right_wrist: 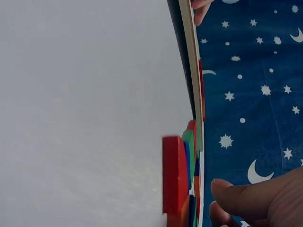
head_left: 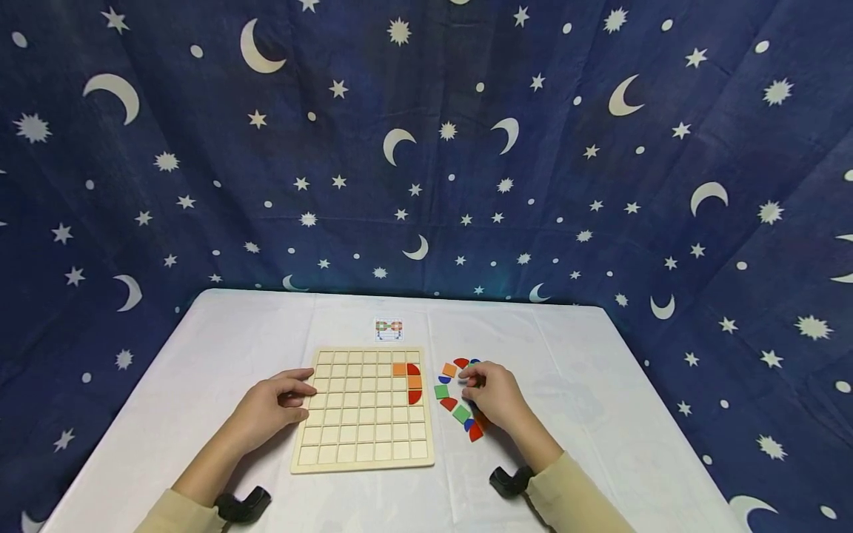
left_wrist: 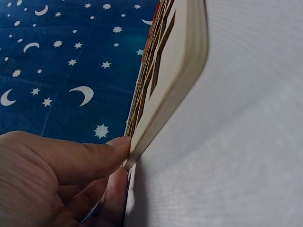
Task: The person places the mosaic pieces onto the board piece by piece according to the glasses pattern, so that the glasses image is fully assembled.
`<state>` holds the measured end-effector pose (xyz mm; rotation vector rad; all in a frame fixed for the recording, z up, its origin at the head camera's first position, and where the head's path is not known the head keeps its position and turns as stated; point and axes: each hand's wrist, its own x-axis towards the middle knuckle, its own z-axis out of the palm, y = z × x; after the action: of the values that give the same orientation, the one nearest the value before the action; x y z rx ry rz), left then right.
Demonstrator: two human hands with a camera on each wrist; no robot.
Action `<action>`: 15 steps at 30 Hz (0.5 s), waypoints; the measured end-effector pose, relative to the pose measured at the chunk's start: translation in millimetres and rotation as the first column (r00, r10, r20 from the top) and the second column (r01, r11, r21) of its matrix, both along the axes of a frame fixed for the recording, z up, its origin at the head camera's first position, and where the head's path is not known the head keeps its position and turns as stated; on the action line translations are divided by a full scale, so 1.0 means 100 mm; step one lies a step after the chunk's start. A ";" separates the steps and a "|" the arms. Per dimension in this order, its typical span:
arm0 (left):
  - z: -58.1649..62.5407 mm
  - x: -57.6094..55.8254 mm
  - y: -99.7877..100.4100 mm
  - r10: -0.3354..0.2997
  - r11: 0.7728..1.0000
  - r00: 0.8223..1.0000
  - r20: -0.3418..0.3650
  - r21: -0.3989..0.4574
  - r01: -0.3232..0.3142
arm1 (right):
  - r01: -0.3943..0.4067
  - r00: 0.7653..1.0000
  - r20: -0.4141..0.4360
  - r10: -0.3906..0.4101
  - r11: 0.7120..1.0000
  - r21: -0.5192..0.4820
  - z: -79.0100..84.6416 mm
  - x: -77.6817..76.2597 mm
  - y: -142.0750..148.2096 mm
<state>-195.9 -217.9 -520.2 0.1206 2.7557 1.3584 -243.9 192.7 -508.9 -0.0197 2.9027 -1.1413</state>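
Note:
A wooden grid board (head_left: pixel 353 426) lies flat on the white table. Near its upper right corner sit an orange square (head_left: pixel 399 369), a red quarter-round piece (head_left: pixel 413 369), a second orange square (head_left: pixel 415 382) and another red piece (head_left: pixel 415 397). My left hand (head_left: pixel 266 407) rests its thumb and fingertips against the board's left edge. To the right of the board, my right hand (head_left: pixel 496 396) hovers over loose pieces, thumb and forefinger slightly apart. No piece shows between them. Beneath and beside it lie a green square (head_left: pixel 442 391) and an orange square (head_left: pixel 449 370).
More loose pieces lie in a curved cluster, among them a green square (head_left: pixel 461 414), a red piece (head_left: pixel 476 431) and a blue piece (head_left: pixel 444 380). Behind the board lies a small printed pattern card (head_left: pixel 389 329). A dark blue star-and-moon cloth (head_left: pixel 426 185) hangs behind the table.

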 end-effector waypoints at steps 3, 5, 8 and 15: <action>0.00 0.00 -0.01 0.000 1.000 1.000 0.002 0.002 0.000 | -0.012 1.000 -0.005 0.012 1.000 0.005 0.00 -0.10 -0.03; 0.00 0.00 -0.01 -0.002 1.000 1.000 0.004 0.005 0.001 | -0.015 1.000 0.007 0.015 1.000 0.009 -0.01 -0.17 -0.06; -0.01 -0.01 -0.01 -0.001 1.000 1.000 0.008 0.009 0.001 | -0.029 1.000 0.009 0.029 0.999 0.031 -0.03 -0.25 -0.11; -0.02 -0.01 -0.01 0.011 1.000 1.000 0.013 -0.003 -0.011 | -0.040 0.999 0.005 0.040 0.992 0.120 -0.05 -0.34 -0.17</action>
<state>-196.4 -219.3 -521.8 0.0958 2.7521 1.3528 -277.8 175.9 -514.3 -0.0740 2.9488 -0.9587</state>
